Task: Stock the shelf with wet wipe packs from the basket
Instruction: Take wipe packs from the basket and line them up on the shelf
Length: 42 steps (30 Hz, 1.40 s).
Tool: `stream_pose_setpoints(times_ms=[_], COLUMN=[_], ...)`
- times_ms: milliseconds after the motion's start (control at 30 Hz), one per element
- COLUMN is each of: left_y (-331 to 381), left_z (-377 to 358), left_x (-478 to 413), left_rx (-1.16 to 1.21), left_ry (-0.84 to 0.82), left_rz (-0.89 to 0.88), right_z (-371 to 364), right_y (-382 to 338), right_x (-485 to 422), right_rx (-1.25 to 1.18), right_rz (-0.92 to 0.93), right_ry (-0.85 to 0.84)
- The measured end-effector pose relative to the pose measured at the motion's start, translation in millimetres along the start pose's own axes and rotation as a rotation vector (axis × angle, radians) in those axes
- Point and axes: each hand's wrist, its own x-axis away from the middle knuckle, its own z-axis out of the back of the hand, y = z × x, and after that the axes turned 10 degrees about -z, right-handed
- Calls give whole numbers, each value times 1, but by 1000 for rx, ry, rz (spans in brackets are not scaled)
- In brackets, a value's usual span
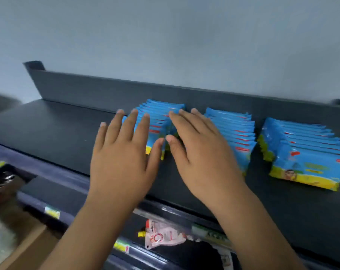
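Three rows of blue and yellow wet wipe packs stand on the dark top shelf (54,131). The left row (161,114) sits between my two hands. My left hand (122,152) lies flat with straight fingers against the row's left side. My right hand (200,151) lies flat with straight fingers over its right side and front, the thumbs nearly meeting at the front pack. A middle row (237,129) and a right row (305,152) stand further right. No basket shows in the head view.
A dark back panel (106,88) runs behind the packs, with a grey wall above. Lower shelves with yellow price labels (52,212) and a white and red pouch (163,234) lie below. A brown carton (26,248) sits at the lower left.
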Motion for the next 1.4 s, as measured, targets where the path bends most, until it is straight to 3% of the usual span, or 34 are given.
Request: stream_pose_setpoints(times_ms=[200, 533, 900, 1033, 1167, 1267, 1400], left_y=[-149, -334, -529, -596, -659, -702, -740], left_z=[48, 93, -3, -55, -104, -148, -207], left_x=[100, 266, 345, 375, 416, 455, 505], left_rx=[-203, -392, -211, -66, 88, 112, 143], left_ry=[-42, -228, -346, -385, -452, -588, -817], left_rz=[392, 800, 1030, 1191, 1368, 1408, 1387], right_z=[-101, -241, -433, -517, -599, -662, -746], right_y=[-160, -401, -536, -562, -582, -597, -605], right_x=[-3, 45, 53, 47, 46, 47, 63], right_rx=[-170, -365, -307, -245, -115, 21, 240], right_rz=[264, 601, 729, 681, 459, 293, 244], right_ry=[-151, -445, -808, -989, -1210, -1317, -1353])
